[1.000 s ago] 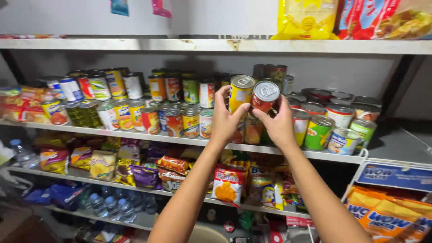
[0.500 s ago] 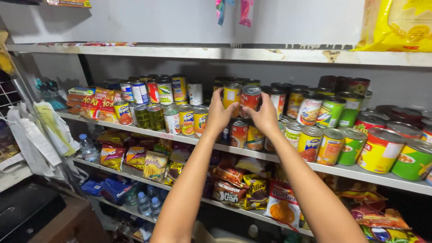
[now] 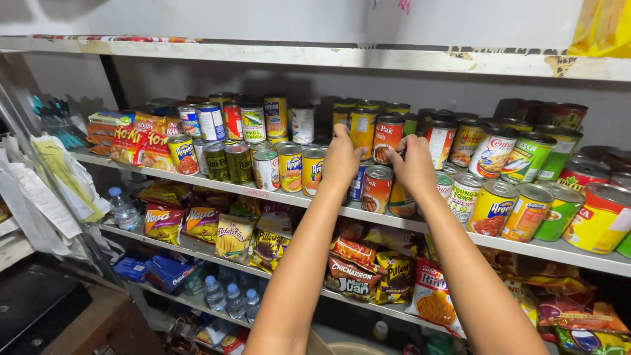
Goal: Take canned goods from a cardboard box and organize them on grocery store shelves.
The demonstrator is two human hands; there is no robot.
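yellow can [image 3: 362,128] | red can [image 3: 388,137] | both hands gripping | tins crowd both sides

Small shop, shelves [image 3: 368,213] of tins [image 3: 289,167], snack packets [image 3: 233,238]

Both arms outstretched, fingers [image 3: 342,139] curled.

Stacked cans [image 3: 388,138] stand on the shelf [image 3: 197,181], snack packets [image 3: 233,236] below.
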